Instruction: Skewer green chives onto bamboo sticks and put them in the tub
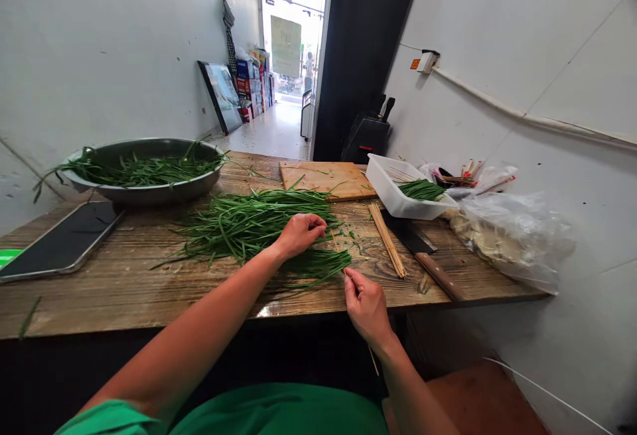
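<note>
A large pile of garlic chives lies on the wooden table, with a smaller, even-ended bunch of chives at its near right side. My right hand pinches a thin bamboo skewer beside the ends of that bunch. The skewer slants from below the hand up toward the chives. Over the pile is my left hand, its fingers curled closed; what they hold, if anything, is hidden. Right of the hands lies a bundle of bamboo skewers.
A cleaver lies by a white plastic tray holding chives and skewers. Behind the pile is a cutting board. At left stand a metal basin of chives and a dark flat tablet-like panel. A plastic bag sits at right.
</note>
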Demonstrator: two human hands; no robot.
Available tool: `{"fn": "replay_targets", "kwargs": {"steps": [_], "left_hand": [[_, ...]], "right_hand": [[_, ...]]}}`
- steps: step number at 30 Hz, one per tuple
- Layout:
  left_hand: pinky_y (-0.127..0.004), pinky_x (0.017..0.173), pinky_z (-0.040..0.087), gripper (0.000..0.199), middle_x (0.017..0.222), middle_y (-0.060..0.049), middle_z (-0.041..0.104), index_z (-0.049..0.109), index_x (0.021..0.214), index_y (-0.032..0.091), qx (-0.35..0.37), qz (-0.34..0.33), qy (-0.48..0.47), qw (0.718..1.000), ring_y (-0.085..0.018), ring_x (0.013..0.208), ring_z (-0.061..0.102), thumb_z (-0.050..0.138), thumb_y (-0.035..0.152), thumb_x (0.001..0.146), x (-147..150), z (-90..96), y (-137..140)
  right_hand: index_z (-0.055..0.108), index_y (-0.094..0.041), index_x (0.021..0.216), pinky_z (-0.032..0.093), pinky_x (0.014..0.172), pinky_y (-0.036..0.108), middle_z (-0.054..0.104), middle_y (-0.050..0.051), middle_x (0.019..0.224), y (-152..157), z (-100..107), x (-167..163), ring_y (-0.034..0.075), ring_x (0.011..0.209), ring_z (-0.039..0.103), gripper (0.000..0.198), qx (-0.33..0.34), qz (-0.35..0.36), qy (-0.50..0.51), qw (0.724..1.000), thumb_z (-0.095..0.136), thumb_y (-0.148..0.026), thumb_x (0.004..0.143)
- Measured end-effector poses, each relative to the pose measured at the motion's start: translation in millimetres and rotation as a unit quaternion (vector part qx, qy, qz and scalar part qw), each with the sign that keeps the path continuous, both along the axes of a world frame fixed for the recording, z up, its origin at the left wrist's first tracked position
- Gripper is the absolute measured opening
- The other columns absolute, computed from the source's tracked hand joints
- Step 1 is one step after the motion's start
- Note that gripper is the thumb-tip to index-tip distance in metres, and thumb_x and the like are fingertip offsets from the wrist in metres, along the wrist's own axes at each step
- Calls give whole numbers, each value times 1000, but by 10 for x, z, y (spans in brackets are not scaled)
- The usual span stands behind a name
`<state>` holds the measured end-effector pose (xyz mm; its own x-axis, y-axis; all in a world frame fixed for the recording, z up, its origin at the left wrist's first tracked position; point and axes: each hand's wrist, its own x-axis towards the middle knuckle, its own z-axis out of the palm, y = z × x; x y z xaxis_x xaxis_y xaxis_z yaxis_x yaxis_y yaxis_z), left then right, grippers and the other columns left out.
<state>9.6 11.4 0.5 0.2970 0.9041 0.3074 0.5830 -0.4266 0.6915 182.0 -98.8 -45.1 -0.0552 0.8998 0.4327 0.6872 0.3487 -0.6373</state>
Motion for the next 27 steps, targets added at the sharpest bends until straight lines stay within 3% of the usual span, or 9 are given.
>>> {"fn": "replay_targets", "kwargs": {"steps": [6,11,27], "left_hand": [[-19,57,39,23,65,2,65,65,70,16,-3,-8,3,1000,-10,58,53,45,26,73,22,39,-31],[-19,55,38,24,64,2,65,65,71,16,-8,-3,-1,1000,-9,56,52,43,27,75,22,38,-27],[-19,57,39,22,66,2,65,64,75,15,-9,-9,-3,1000,-9,57,52,45,25,73,7,-5,2]], "right_hand": [[64,-15,100,51,64,25,69,8,89,9,-24,-1,19,74,66,31,7,1,-1,1000,40,-23,82],[64,-15,100,51,55,24,70,8,87,2,-23,-3,18,68,66,31,-1,-2,0,1000,40,-24,83],[64,-13,101,51,70,26,68,9,92,18,-37,3,19,79,65,31,-3,10,3,1000,40,-23,83]]}}
